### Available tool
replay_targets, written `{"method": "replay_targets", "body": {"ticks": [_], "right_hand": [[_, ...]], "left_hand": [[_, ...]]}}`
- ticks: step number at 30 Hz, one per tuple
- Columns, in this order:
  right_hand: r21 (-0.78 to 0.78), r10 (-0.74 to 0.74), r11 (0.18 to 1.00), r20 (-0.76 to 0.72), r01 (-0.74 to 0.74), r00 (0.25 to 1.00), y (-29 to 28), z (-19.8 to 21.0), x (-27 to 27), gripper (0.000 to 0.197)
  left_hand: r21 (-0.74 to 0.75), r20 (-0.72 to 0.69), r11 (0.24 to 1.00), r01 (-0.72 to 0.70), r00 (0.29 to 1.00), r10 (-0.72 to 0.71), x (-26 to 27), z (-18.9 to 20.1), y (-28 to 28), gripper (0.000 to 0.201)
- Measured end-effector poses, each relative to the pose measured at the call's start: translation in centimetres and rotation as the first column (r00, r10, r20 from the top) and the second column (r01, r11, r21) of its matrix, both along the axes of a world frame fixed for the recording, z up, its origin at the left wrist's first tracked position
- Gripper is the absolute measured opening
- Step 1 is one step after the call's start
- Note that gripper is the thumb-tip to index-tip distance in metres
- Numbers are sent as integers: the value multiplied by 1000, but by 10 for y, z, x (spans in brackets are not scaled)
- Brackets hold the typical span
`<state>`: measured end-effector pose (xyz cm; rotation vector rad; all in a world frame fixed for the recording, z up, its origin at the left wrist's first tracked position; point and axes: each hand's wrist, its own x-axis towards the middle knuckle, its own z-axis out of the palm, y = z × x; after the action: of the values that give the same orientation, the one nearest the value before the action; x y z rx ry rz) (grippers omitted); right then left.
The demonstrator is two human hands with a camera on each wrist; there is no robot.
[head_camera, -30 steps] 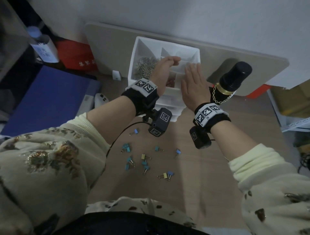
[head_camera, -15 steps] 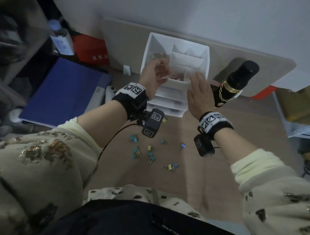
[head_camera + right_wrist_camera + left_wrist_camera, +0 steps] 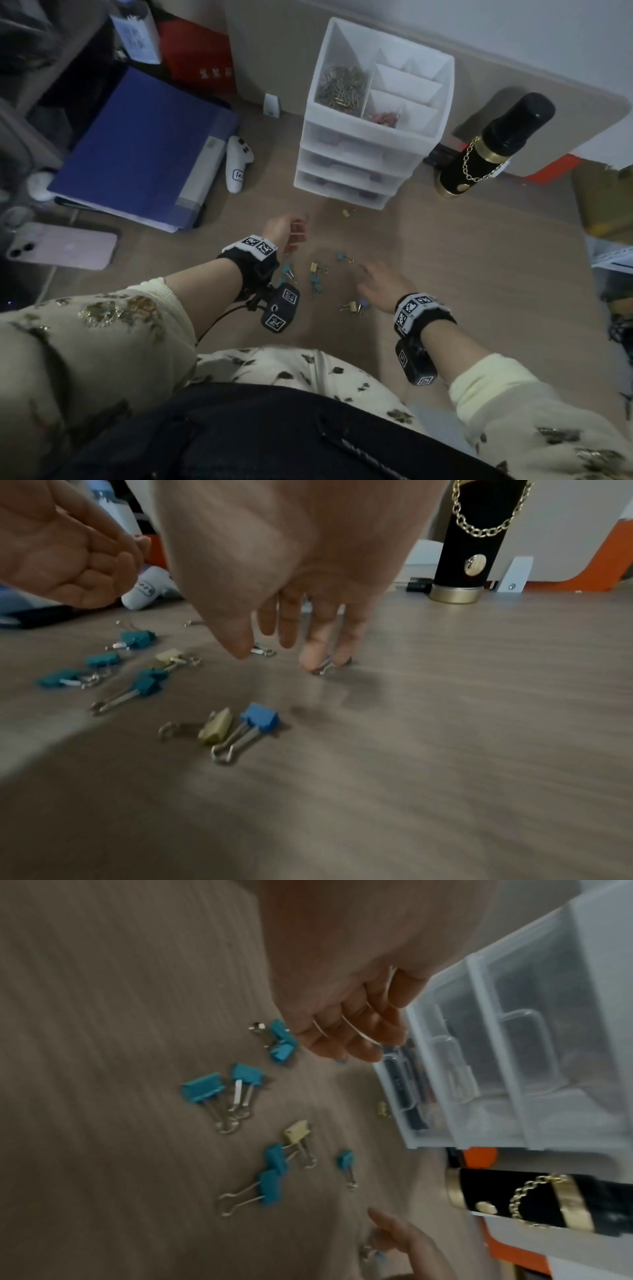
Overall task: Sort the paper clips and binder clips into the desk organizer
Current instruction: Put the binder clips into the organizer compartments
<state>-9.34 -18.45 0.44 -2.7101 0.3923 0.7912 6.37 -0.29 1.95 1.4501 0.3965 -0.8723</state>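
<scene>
A white desk organizer (image 3: pixel 373 135) stands at the back of the desk, with metal paper clips (image 3: pixel 339 87) in its left top compartment and pink clips (image 3: pixel 383 116) in a front right one. Several teal, blue and yellow binder clips (image 3: pixel 315 274) lie scattered on the wood in front of it. My left hand (image 3: pixel 287 233) hovers just left of them, fingers loosely curled, palm empty (image 3: pixel 68 558). My right hand (image 3: pixel 380 284) reaches down with straight fingers, and its fingertips (image 3: pixel 311 656) touch a small clip on the desk. A blue clip (image 3: pixel 260 719) and a yellow clip (image 3: pixel 215 727) lie nearer my wrist.
A black and gold bottle (image 3: pixel 486 147) stands right of the organizer. A blue folder (image 3: pixel 137 150), a white controller (image 3: pixel 236 164) and a pink phone (image 3: pixel 61 245) lie to the left. One yellow clip (image 3: pixel 345 213) sits close to the organizer's drawers (image 3: pixel 479 1083).
Both hands have come down from the organizer's top compartments to the desk. The left now hovers beside the binder clips and the right touches one.
</scene>
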Motion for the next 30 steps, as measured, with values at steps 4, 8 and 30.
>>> {"method": "replay_targets", "body": {"ticks": [4,8,30], "right_hand": [[38,-42,998,-86,46,995,6,-12,-16,57],[41,-34,999,-31,35,999,16,-16,-18,26],[-301,-250,920,42,251,967,11,-15,8,58]], "left_hand": [[38,-38,999,-4,999,6,-9,-15,11,27],[9,-61,1000,-25,998,25,-11,-17,17,24],[17,-78,986,-166,983,167,-1,-20,35,28]]}}
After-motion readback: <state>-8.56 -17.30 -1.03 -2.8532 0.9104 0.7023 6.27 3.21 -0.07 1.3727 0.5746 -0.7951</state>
